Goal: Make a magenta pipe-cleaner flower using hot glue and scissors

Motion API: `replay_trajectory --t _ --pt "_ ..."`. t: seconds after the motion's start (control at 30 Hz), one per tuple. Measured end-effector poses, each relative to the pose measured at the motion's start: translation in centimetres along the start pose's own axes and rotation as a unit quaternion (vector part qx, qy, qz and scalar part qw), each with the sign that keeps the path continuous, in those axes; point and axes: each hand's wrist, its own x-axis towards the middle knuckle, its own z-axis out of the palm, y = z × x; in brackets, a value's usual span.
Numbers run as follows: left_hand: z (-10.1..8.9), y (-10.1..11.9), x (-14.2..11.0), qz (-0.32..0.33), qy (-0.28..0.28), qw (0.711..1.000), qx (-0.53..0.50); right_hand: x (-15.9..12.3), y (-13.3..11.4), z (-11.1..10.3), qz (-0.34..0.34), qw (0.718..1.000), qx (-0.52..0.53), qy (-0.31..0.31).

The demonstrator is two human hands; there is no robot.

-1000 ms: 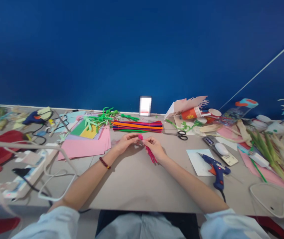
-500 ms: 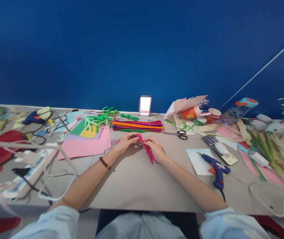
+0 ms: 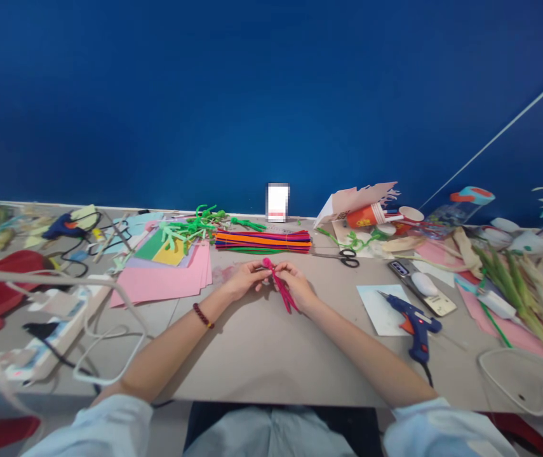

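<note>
Magenta pipe cleaners (image 3: pixel 284 294), bunched at a small knotted top, are held between my two hands over the middle of the table. My left hand (image 3: pixel 247 279), with a beaded bracelet at the wrist, pinches them just below the knot. From the other side my right hand (image 3: pixel 294 284) grips the same bunch, its loose ends hanging down toward me. Just beyond my hands lies a bundle of pipe cleaners (image 3: pixel 264 241) in orange, red, purple and green.
Black-handled scissors (image 3: pixel 348 258) lie right of the bundle. A blue glue gun (image 3: pixel 416 324) rests partly on a white card, near a phone (image 3: pixel 435 302). Pink paper sheets (image 3: pixel 157 282), green twisted pipe cleaners (image 3: pixel 190 225) and a power strip (image 3: pixel 61 330) are on the left.
My left hand has shifted slightly down and toward me, its fingers now lower on the magenta pipe cleaners, so the knotted top shows more. My right hand stays nearly in place.
</note>
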Motion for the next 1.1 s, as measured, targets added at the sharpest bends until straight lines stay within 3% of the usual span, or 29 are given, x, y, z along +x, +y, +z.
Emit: replay_trajectory --t 0.33,0.77,1.1 --pt "0.5 -0.1 0.0 0.015 0.031 0.997 -0.076 -0.2 -0.5 0.2 -0.013 1.0 -0.018 -0.013" --pt "0.4 0.1 -0.3 -0.005 -0.006 0.997 -0.08 0.0 -1.8 -0.5 -0.18 0.96 -0.216 0.012" --pt "0.2 -0.3 -0.3 -0.006 -0.037 0.997 -0.068 0.6 -1.4 -1.0 -0.177 0.959 -0.223 0.007"
